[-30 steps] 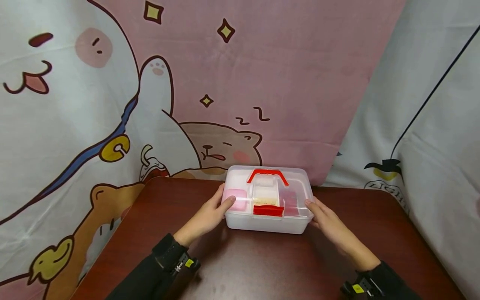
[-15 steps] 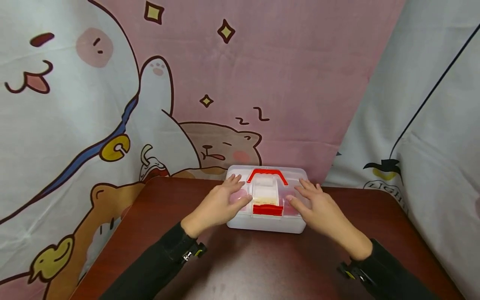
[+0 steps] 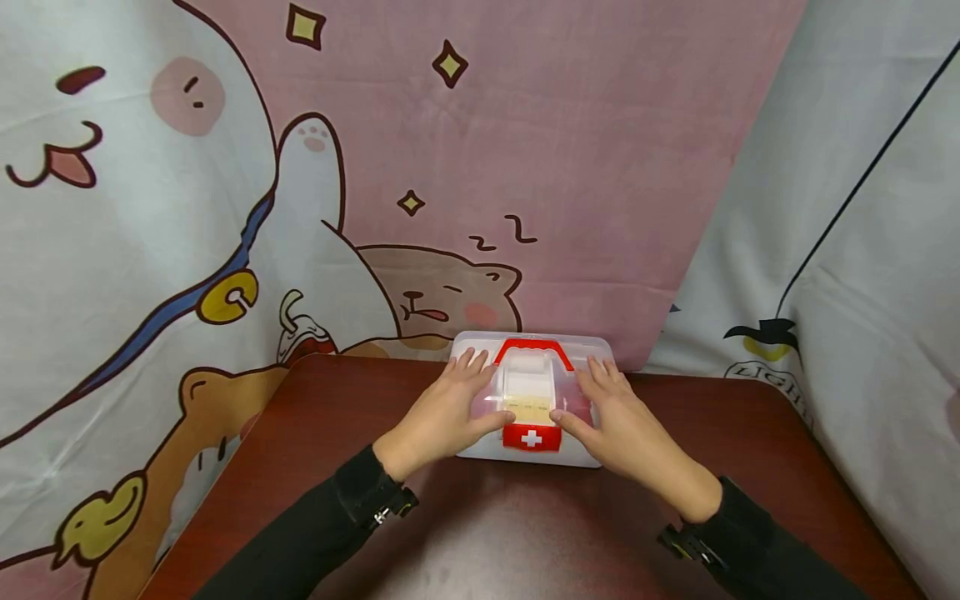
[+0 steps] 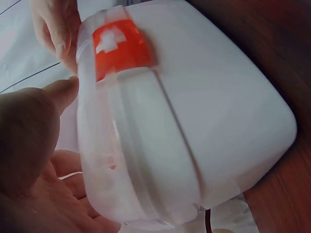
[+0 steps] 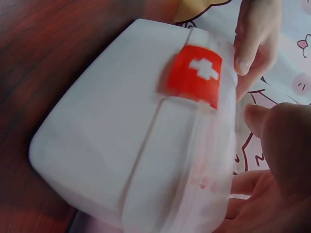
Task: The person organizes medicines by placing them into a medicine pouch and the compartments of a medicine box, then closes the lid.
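A white first-aid box (image 3: 528,379) with a see-through lid sits on the table. A red carrying handle (image 3: 535,342) lies along the lid. At the front edge, the red latch (image 3: 532,438) shows its white cross. My left hand (image 3: 444,414) lies over the left part of the lid, fingers spread, its thumb beside the latch. Mirroring it, my right hand (image 3: 628,427) spreads over the right part, thumb tip near the latch's upper corner. Both wrist views show the box's front wall (image 4: 218,97) and the latch against it. Pink contents show dimly through the lid.
The brown table (image 3: 517,533) stretches around the box. Behind it hangs a pink and white cloth (image 3: 585,167) with cartoon animals, and at the right a white cloth (image 3: 862,167). The box stands close to the table's back edge.
Both hands have gone from gripping the box's sides to lying on its lid, moving inward. The latch has turned down, and its white cross faces front.
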### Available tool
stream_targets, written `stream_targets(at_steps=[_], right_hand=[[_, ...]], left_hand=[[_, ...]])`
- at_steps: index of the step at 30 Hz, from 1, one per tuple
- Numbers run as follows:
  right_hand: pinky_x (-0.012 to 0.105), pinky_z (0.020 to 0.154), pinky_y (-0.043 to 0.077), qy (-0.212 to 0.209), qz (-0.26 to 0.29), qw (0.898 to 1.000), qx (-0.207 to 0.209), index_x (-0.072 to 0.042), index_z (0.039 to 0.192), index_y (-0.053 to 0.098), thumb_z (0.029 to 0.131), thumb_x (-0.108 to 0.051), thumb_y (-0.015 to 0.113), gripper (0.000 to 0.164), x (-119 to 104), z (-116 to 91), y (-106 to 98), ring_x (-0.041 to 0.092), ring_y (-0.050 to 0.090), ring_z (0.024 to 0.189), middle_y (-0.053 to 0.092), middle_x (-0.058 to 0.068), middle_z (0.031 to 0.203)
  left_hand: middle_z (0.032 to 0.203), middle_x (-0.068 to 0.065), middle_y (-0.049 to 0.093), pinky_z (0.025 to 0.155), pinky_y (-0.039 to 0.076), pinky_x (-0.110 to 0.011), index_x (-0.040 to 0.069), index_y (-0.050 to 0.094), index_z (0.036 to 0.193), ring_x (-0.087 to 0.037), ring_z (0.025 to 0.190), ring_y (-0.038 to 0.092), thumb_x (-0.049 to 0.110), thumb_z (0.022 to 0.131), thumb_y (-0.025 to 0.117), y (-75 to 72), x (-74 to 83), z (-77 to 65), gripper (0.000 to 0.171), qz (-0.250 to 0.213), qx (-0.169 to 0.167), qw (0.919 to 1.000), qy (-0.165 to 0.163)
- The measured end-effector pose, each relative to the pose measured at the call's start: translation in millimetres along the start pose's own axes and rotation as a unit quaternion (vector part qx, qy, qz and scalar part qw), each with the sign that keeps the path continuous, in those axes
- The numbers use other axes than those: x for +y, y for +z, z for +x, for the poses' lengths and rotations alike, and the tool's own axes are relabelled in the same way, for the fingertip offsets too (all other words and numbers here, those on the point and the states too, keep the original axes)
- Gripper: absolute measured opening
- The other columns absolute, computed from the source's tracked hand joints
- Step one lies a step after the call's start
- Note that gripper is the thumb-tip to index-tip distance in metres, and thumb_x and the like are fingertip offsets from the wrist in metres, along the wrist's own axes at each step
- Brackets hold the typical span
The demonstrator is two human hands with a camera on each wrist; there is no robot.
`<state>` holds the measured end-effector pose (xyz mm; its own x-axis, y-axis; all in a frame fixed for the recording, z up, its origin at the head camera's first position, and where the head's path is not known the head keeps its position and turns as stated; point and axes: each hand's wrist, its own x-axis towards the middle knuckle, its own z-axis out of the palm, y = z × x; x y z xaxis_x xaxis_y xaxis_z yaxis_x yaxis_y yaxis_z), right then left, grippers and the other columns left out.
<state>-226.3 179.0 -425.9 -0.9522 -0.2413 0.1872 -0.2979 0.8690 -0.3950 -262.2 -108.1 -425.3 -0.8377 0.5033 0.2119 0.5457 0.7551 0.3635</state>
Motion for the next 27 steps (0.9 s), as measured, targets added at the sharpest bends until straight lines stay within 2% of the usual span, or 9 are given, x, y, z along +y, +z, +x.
stream_targets(at_steps=[5, 8, 12, 14, 16, 18, 21, 27], right_hand=[[0.072, 0.125, 0.037, -0.036, -0.02, 0.998, 0.04, 0.003, 0.16, 0.054, 0.096, -0.048, 0.082, 0.086, 4.7, -6.7, 8.3, 0.055, 0.034, 0.163, 0.039, 0.028, 0.175], [0.071, 0.125, 0.039, -0.092, -0.055, 0.99, 0.091, 0.003, 0.153, 0.062, 0.091, -0.044, 0.089, 0.081, 5.5, -10.2, 13.2, 0.053, 0.047, 0.156, 0.05, 0.026, 0.168], [0.069, 0.126, 0.039, -0.166, -0.113, 0.968, 0.148, 0.003, 0.144, 0.071, 0.085, -0.045, 0.094, 0.079, 3.5, -10.0, 18.5, 0.05, 0.059, 0.147, 0.062, 0.025, 0.158], [0.068, 0.127, 0.039, -0.175, -0.137, 0.963, 0.152, 0.002, 0.145, 0.07, 0.085, -0.049, 0.092, 0.082, 2.6, -8.6, 22.0, 0.051, 0.058, 0.148, 0.06, 0.025, 0.16], [0.069, 0.127, 0.038, -0.17, -0.158, 0.962, 0.143, 0.002, 0.148, 0.067, 0.087, -0.054, 0.09, 0.086, 2.9, -7.9, 26.2, 0.053, 0.053, 0.151, 0.056, 0.026, 0.164], [0.069, 0.127, 0.039, -0.161, -0.174, 0.962, 0.132, 0.001, 0.15, 0.064, 0.087, -0.058, 0.088, 0.09, 4.3, -8.2, 30.8, 0.055, 0.049, 0.154, 0.054, 0.027, 0.165], [0.07, 0.125, 0.041, -0.155, -0.186, 0.961, 0.131, -0.001, 0.152, 0.063, 0.086, -0.059, 0.089, 0.092, 7.3, -9.3, 36.5, 0.055, 0.047, 0.155, 0.055, 0.026, 0.163], [0.072, 0.123, 0.041, -0.159, -0.181, 0.958, 0.153, -0.002, 0.154, 0.061, 0.081, -0.057, 0.093, 0.096, 11.5, -8.1, 43.7, 0.054, 0.049, 0.153, 0.06, 0.023, 0.159]], left_hand=[[0.173, -0.016, 0.048, 0.135, 0.029, -0.057, 0.005, 0.057, 0.161, -0.039, 0.165, 0.04, 0.054, 0.098, 0.079, 4.1, -0.4, -9.7, 0.083, 0.043, 0.029, 0.9982, 0.031], [0.168, -0.017, 0.054, 0.133, 0.035, -0.058, 0.005, 0.062, 0.156, -0.038, 0.16, 0.048, 0.052, 0.098, 0.08, 6.4, 1.3, -14.0, 0.076, 0.074, 0.058, 0.9932, 0.068], [0.16, -0.013, 0.064, 0.13, 0.041, -0.056, 0.008, 0.068, 0.151, -0.032, 0.152, 0.059, 0.05, 0.1, 0.079, 10.6, 4.5, -13.7, 0.067, 0.129, 0.104, 0.9795, 0.115], [0.155, -0.011, 0.069, 0.128, 0.044, -0.054, 0.009, 0.07, 0.149, -0.03, 0.148, 0.064, 0.05, 0.101, 0.078, 14.2, 5.2, -12.2, 0.063, 0.152, 0.13, 0.9708, 0.132], [0.149, -0.009, 0.073, 0.126, 0.047, -0.053, 0.01, 0.073, 0.145, -0.028, 0.142, 0.068, 0.05, 0.101, 0.078, 18.9, 5.0, -11.6, 0.06, 0.173, 0.152, 0.9629, 0.141], [0.144, -0.008, 0.076, 0.123, 0.05, -0.053, 0.01, 0.075, 0.141, -0.029, 0.138, 0.071, 0.053, 0.1, 0.078, 24.1, 4.0, -11.8, 0.059, 0.188, 0.169, 0.9569, 0.144], [0.147, -0.009, 0.074, 0.122, 0.05, -0.056, 0.01, 0.074, 0.143, -0.032, 0.14, 0.069, 0.058, 0.098, 0.077, 30.6, 1.6, -12.6, 0.065, 0.199, 0.173, 0.9553, 0.134], [0.168, -0.013, 0.055, 0.128, 0.042, -0.062, 0.011, 0.055, 0.161, -0.037, 0.158, 0.051, 0.079, 0.092, 0.071, 36.8, -4.1, -10.9, 0.098, 0.235, 0.13, 0.959, 0.089]])
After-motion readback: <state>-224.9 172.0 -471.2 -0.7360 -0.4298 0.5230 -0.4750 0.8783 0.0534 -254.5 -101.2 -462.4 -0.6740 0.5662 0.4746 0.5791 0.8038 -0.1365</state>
